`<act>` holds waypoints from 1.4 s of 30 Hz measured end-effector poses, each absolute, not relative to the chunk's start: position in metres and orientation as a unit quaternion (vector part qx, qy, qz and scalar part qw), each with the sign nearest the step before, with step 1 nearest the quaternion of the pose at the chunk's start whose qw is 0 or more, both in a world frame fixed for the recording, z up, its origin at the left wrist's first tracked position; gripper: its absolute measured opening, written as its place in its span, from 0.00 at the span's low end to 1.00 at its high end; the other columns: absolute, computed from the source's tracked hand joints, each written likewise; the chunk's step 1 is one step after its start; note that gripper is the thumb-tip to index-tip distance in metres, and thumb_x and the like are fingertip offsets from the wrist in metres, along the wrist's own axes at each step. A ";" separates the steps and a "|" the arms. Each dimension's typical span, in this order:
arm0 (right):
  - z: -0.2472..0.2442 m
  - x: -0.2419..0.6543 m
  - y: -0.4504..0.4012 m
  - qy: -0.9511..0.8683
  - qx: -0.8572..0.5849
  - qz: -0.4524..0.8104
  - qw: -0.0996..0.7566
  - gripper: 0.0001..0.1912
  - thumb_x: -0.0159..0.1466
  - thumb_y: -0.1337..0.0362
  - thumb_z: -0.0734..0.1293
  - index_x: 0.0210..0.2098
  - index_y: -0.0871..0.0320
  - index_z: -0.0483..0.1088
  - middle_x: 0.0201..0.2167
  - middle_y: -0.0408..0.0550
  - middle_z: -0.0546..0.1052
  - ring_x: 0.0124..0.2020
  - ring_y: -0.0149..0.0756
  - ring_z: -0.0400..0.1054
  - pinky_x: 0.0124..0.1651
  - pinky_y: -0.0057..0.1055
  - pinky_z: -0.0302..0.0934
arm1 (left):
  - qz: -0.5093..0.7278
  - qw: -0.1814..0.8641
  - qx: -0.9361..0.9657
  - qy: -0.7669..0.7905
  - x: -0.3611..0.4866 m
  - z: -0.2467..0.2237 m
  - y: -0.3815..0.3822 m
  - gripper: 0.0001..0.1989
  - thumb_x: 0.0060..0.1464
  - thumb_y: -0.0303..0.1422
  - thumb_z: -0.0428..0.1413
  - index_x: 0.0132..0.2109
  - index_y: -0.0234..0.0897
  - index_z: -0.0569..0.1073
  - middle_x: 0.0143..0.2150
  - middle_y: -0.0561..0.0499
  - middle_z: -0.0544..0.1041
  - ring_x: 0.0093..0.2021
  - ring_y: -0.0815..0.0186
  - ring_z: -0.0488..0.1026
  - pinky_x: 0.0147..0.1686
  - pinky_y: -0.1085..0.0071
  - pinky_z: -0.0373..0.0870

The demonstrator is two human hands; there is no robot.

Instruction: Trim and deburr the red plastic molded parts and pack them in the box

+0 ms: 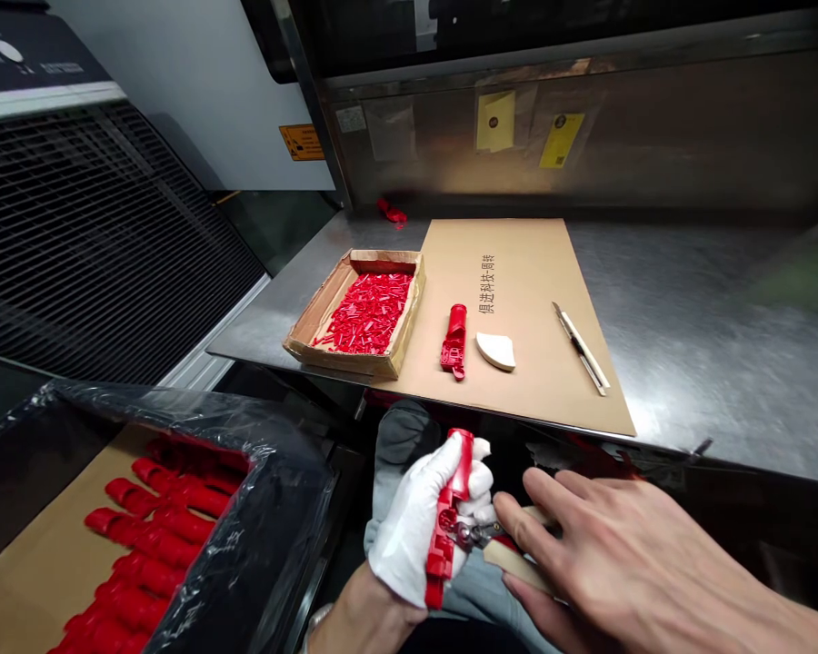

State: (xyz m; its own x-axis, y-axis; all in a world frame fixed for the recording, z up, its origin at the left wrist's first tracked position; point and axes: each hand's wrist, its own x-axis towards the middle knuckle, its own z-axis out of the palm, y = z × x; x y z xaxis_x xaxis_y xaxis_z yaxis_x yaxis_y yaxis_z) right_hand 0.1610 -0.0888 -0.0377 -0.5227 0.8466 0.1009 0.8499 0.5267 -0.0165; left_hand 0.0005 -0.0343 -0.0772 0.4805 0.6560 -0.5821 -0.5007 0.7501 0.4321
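My left hand (409, 518), in a white glove, is closed around a red plastic part (442, 545) above my lap. My bare right hand (586, 536) grips nippers with pale handles (514, 560). Their metal jaws touch the side of the red part near its middle; whether the jaws are apart is too small to tell. Beyond my hands, a similar red part (454, 343) lies on a cardboard sheet (538, 272). Beside it rests a white wedge-shaped piece (496, 351). Farther right on the sheet is a utility knife (579, 349).
A cardboard tray (409, 336) of small red scraps stands at the left of the metal table (723, 363). At lower left, a plastic-lined box (286, 481) holds several red parts. One red piece (391, 213) lies near the back wall. A grille (74, 236) flanks the left side.
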 end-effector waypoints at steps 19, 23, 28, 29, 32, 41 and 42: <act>-0.034 0.159 -0.090 -0.866 -0.477 -0.135 0.067 0.15 0.61 0.56 0.60 0.41 0.57 0.71 0.35 0.50 0.75 0.32 0.42 0.70 0.29 0.36 0.62 | 0.333 0.862 0.075 0.376 0.002 -0.074 -0.033 0.14 0.63 0.39 0.51 0.42 0.30 0.72 0.24 0.55 0.62 0.19 0.76 0.54 0.19 0.81 0.53; -0.039 0.159 -0.091 -0.868 -0.489 -0.078 0.045 0.12 0.66 0.56 0.59 0.41 0.55 0.68 0.34 0.46 0.72 0.29 0.39 0.69 0.26 0.34 0.59 | 0.336 0.851 0.068 0.397 0.004 -0.073 -0.030 0.15 0.64 0.40 0.49 0.41 0.30 0.71 0.23 0.57 0.57 0.19 0.77 0.51 0.17 0.82 0.50; -0.045 0.159 -0.095 -0.875 -0.481 -0.038 0.024 0.07 0.69 0.57 0.60 0.41 0.53 0.66 0.30 0.41 0.68 0.23 0.32 0.65 0.20 0.32 0.52 | 0.347 0.848 0.063 0.395 0.002 -0.074 -0.029 0.14 0.64 0.39 0.49 0.41 0.30 0.70 0.24 0.57 0.57 0.20 0.77 0.51 0.18 0.81 0.51; -0.045 0.158 -0.096 -0.874 -0.483 -0.049 0.028 0.08 0.69 0.57 0.60 0.42 0.53 0.66 0.30 0.41 0.67 0.22 0.31 0.64 0.20 0.32 0.52 | 0.348 0.849 0.062 0.393 0.001 -0.074 -0.029 0.15 0.64 0.39 0.49 0.41 0.30 0.70 0.24 0.57 0.58 0.20 0.76 0.52 0.18 0.81 0.53; -0.043 0.157 -0.095 -0.868 -0.491 -0.064 0.034 0.10 0.69 0.55 0.61 0.41 0.54 0.66 0.29 0.40 0.67 0.21 0.31 0.64 0.20 0.31 0.53 | 0.351 0.852 0.058 0.383 -0.001 -0.075 -0.028 0.15 0.65 0.39 0.49 0.43 0.29 0.70 0.24 0.56 0.60 0.20 0.76 0.53 0.21 0.79 0.57; -0.039 0.154 -0.087 -0.854 -0.502 -0.111 0.073 0.17 0.64 0.53 0.59 0.44 0.55 0.71 0.35 0.46 0.74 0.33 0.40 0.71 0.32 0.36 0.63 | 0.363 0.862 0.055 0.349 -0.003 -0.070 -0.024 0.16 0.65 0.39 0.49 0.44 0.27 0.71 0.24 0.55 0.61 0.21 0.75 0.54 0.21 0.79 0.56; -0.040 0.154 -0.089 -0.855 -0.502 -0.111 0.071 0.16 0.65 0.54 0.59 0.45 0.55 0.71 0.34 0.46 0.74 0.31 0.38 0.71 0.30 0.34 0.62 | 0.370 0.856 0.058 0.356 -0.003 -0.070 -0.024 0.16 0.65 0.39 0.48 0.45 0.27 0.71 0.24 0.55 0.62 0.21 0.75 0.55 0.21 0.79 0.57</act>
State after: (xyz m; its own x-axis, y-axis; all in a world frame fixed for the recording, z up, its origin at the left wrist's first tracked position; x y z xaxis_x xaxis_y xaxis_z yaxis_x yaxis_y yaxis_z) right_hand 0.1539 -0.0887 -0.0403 -0.4869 0.8422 0.2315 0.8734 0.4724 0.1182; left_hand -0.0029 -0.0237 -0.0696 0.4723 0.6750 -0.5668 -0.5919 0.7194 0.3635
